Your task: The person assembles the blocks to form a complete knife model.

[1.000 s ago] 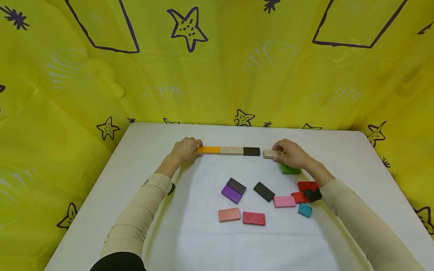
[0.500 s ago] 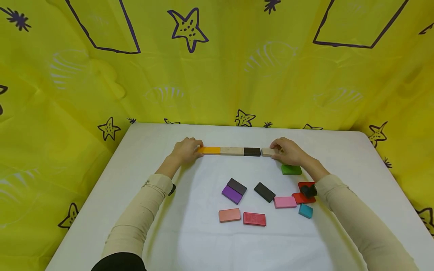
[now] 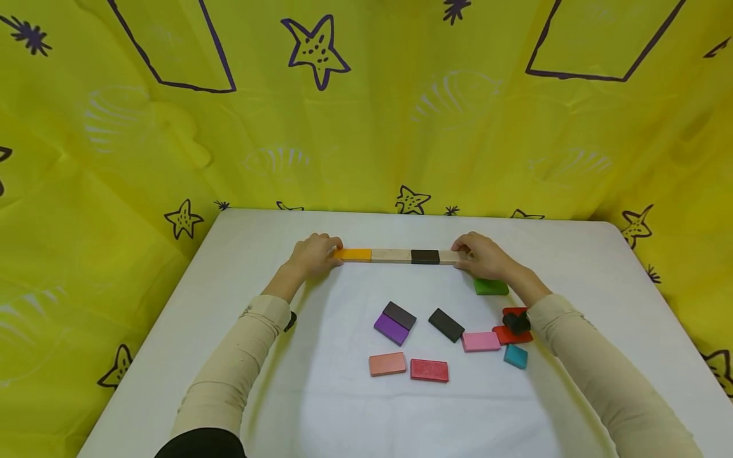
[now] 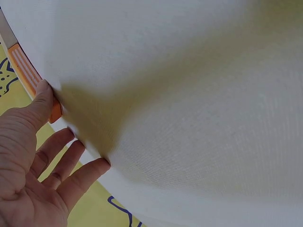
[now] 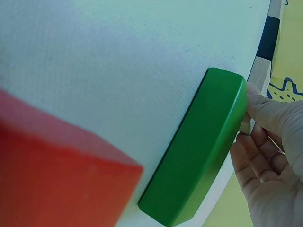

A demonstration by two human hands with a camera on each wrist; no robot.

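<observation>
Toward the back of the table a straight row of blocks lies end to end: an orange block (image 3: 356, 255), a pale wooden block (image 3: 391, 256), a black block (image 3: 425, 256) and a second pale block (image 3: 449, 257). My left hand (image 3: 312, 256) pinches the orange block at the row's left end; in the left wrist view its thumb lies along the striped orange side (image 4: 28, 71). At the other end my right hand (image 3: 488, 257) pinches the second pale block, whose far part is hidden by the fingers. Just in front of that hand lies a green block (image 3: 490, 287).
Nearer on the white table (image 3: 343, 420) lie a purple block (image 3: 392, 329) against a dark one (image 3: 399, 314), a black block (image 3: 446, 325), a pink block (image 3: 481, 341), red blocks (image 3: 512, 334), a blue block (image 3: 515, 356), a salmon block (image 3: 387, 364) and a crimson block (image 3: 429, 370).
My right hand has slid left with the pale block, and the gap between it and the black block has closed. My left hand has stayed at the orange block.
</observation>
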